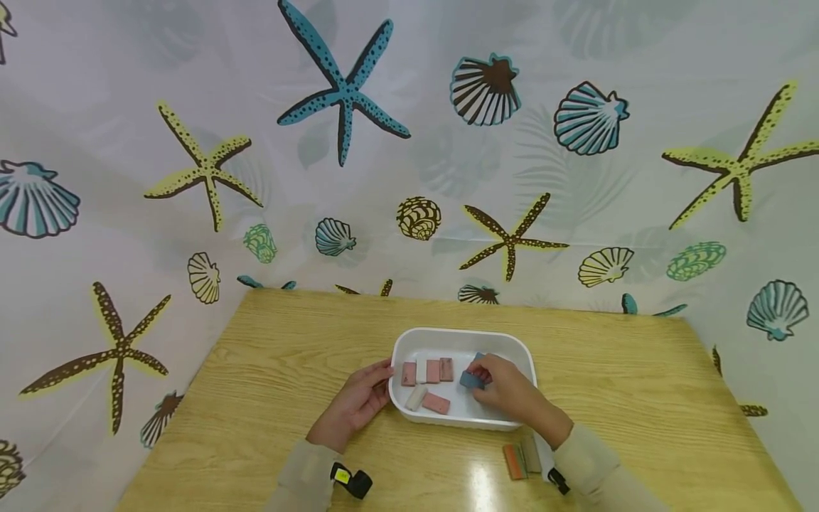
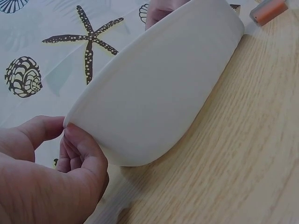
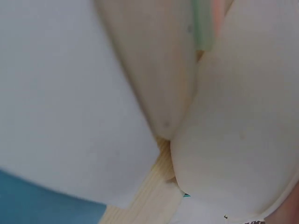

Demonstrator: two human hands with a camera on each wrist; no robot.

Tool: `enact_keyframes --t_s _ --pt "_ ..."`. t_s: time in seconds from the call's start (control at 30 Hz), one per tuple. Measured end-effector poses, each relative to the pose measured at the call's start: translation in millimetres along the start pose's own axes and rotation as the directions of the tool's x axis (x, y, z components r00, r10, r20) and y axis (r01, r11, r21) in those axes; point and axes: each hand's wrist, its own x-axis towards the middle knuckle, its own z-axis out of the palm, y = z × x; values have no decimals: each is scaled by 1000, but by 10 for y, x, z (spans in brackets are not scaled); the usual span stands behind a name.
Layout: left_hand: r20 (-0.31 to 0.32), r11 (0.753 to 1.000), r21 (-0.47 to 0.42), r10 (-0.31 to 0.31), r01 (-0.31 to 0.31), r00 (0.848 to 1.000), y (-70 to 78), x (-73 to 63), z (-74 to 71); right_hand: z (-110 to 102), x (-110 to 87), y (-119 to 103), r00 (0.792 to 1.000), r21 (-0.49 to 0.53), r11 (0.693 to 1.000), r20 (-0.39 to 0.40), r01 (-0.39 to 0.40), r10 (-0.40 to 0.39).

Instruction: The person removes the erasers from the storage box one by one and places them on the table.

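Note:
A white plastic tray sits on the wooden table, holding several small eraser-like blocks. My left hand pinches its left rim between thumb and fingers, as the left wrist view shows close up. Inside the tray's right half, my right hand holds a blue eraser by its fingertips; another blue piece shows partly behind the fingers. To the left lie pink erasers, a white one, a pale grey-white one and a slanted pink one.
Below the right forearm, outside the tray, lie an orange-and-green eraser, a grey-brown one and a white block, whose blue part shows in the right wrist view. A shell-and-starfish cloth hangs around the table.

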Motion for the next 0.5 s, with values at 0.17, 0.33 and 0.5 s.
enact_keyframes --t_s 0.17,0.33,0.5 --pt "-2 1000 6 -8 8 1000 -16 16 -5 -42 -9 -4 996 237 968 -18 -79 86" --pt "-8 1000 0 0 0 1000 -15 3 -1 -132 -66 -97 975 483 849 51 -215 217" --pt "36 999 -14 35 -34 999 1 -33 8 -258 -160 -181 958 691 666 159 -280 239"
